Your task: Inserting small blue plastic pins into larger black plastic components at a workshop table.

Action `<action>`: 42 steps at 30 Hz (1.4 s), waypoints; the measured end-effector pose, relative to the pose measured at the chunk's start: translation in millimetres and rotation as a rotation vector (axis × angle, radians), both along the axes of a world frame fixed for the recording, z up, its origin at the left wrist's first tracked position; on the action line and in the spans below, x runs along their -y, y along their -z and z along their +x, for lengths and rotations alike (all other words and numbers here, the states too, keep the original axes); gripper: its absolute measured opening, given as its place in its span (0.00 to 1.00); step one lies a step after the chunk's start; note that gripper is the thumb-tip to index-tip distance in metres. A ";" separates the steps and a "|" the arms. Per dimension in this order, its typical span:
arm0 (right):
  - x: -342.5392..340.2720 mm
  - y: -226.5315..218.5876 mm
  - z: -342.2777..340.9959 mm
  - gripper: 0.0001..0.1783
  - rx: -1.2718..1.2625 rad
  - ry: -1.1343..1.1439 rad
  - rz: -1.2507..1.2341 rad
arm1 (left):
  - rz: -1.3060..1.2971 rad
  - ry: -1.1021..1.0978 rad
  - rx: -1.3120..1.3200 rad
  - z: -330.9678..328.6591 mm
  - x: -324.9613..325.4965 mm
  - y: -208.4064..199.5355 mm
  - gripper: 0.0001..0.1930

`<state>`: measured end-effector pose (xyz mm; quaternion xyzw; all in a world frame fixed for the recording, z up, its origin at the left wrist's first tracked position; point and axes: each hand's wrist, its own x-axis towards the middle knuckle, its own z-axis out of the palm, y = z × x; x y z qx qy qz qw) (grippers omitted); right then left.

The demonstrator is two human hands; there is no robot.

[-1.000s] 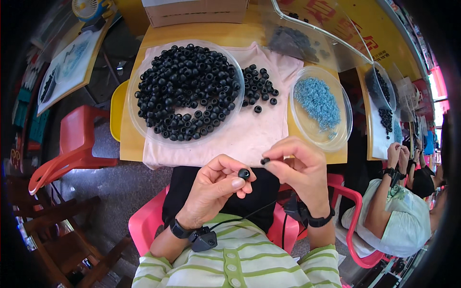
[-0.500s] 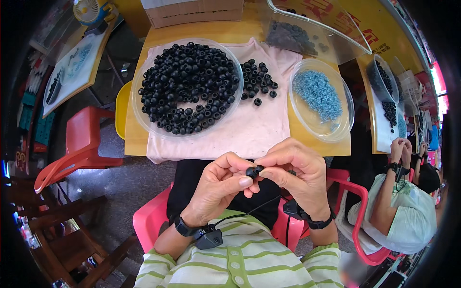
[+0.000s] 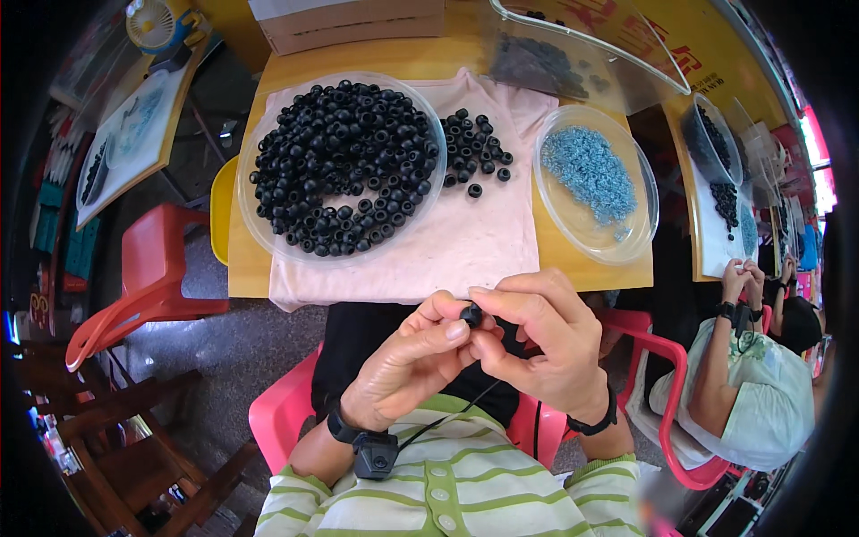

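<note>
At the far left a red plastic chair (image 3: 148, 286) stands on the grey floor beside the yellow table (image 3: 420, 63), and above it a slanted board (image 3: 134, 134) carries a few dark beads. On the table a pale pink cloth (image 3: 447, 251) is spread, and on its left part sits a wide clear dish (image 3: 259, 224) heaped with black ring beads (image 3: 344, 166); a small loose cluster of the same beads (image 3: 474, 152) lies on the cloth just to the right of the dish. Below the table edge, over the person's lap, the left hand (image 3: 407, 371) has its thumb and forefinger pressed together on one black bead (image 3: 472, 315), with the other fingers curled in. The right hand (image 3: 541, 345) meets it from the other side, its fingertips pinched against the same bead, so the two hands touch around it. A thin dark cord (image 3: 447, 416) runs down from the hands toward the striped shirt. Each wrist wears a black band. Further right a clear bowl (image 3: 644, 224) holds small blue beads (image 3: 586, 170). At the far right another person (image 3: 761, 394) in a light top sits on a pink chair, hands raised together.
</note>
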<state>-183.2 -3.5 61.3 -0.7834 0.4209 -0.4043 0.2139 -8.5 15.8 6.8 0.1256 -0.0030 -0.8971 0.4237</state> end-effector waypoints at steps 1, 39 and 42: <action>1.7 2.5 0.1 0.24 -0.001 -0.003 -0.050 | 0.005 0.013 -0.006 0.7 0.9 -1.1 0.04; 220.5 -53.1 -63.6 0.28 -0.351 0.680 -0.071 | -1.163 -0.354 2.175 68.6 97.9 -8.0 0.06; 178.1 -62.2 -73.8 0.18 -0.273 0.583 -0.083 | -1.161 -0.292 2.172 61.8 99.4 -5.0 0.07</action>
